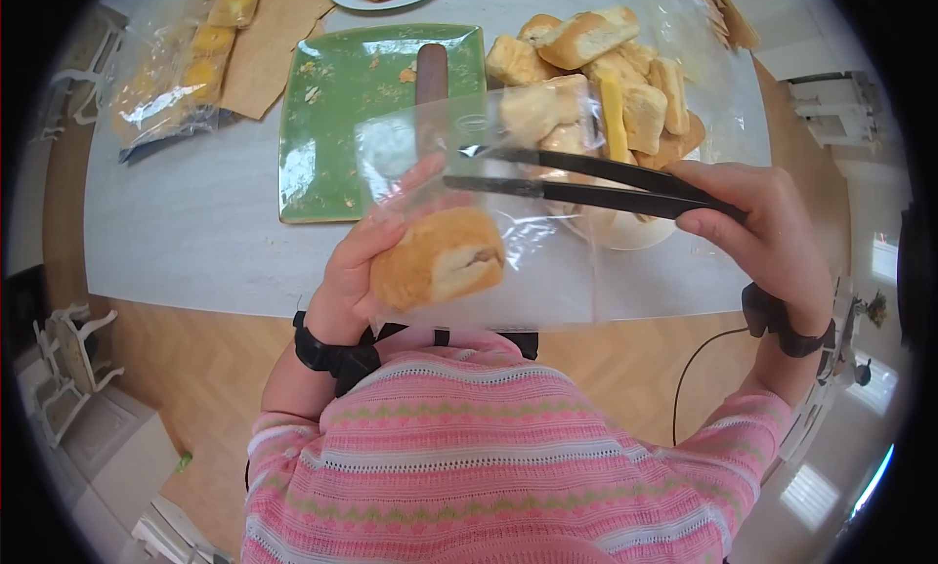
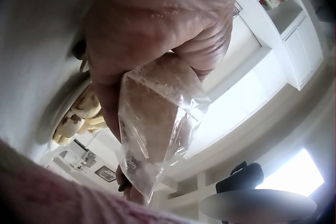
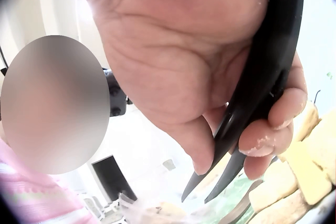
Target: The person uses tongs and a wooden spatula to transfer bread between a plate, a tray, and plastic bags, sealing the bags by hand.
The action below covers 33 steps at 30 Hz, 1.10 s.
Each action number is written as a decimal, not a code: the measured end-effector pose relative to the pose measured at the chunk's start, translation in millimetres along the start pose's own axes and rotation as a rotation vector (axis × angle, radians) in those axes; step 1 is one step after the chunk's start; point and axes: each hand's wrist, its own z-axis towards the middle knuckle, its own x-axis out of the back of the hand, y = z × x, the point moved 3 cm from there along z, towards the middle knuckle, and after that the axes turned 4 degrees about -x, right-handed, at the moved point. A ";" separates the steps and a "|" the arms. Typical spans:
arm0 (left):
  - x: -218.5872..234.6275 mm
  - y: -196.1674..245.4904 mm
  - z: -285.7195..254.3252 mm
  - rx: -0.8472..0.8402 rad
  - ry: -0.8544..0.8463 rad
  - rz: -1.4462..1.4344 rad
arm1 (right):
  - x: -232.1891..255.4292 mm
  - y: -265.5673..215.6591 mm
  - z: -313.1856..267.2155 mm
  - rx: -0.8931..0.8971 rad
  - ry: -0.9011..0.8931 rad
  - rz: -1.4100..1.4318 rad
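In the head view the left hand grips a clear plastic bag with a bread roll in its lower left part. The same bag hangs from the left hand in the left wrist view. The right hand holds black tongs, their tips apart and over the bag's upper part; whether they are inside it I cannot tell. In the right wrist view the right hand has thumb and fingers around the tongs.
Behind the bag lies a green plate with crumbs and a brown bar. Several bread pieces are piled at the right, with a yellow strip on them. Packaged yellow food and brown paper lie at the left.
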 end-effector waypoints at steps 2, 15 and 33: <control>5.7 3.0 -1.0 -0.021 -0.027 -0.002 | 7.1 15.7 -14.9 -0.033 0.099 0.113; 12.7 6.7 1.1 -0.088 -0.050 0.060 | 21.7 165.4 -99.0 -0.579 0.520 0.205; 16.1 -1.5 0.0 -0.062 -0.009 0.097 | 0.9 209.3 -85.5 -0.570 0.411 0.507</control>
